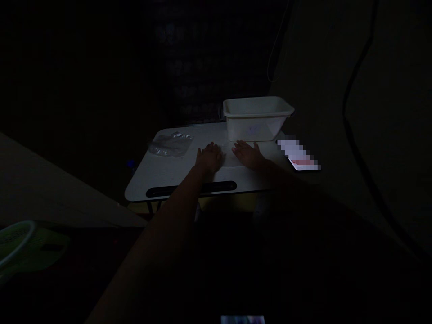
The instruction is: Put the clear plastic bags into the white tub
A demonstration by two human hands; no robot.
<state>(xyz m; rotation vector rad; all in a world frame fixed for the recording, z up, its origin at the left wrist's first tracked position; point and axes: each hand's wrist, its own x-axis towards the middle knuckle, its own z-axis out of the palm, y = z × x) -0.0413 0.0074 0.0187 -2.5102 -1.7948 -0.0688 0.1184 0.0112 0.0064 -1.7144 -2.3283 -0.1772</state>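
L forearm [165, 231] nearest; clear plastic [229, 161] btwn L hand [209, 158] & R hand [250, 156].

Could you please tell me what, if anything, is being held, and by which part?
Nothing, it seems: the left hand and right hand lie palms down over clear plastic.

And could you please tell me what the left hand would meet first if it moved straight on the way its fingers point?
The left hand seems free to cross the table to its far edge, passing left of the tub, though depth is unclear and it might brush its side.
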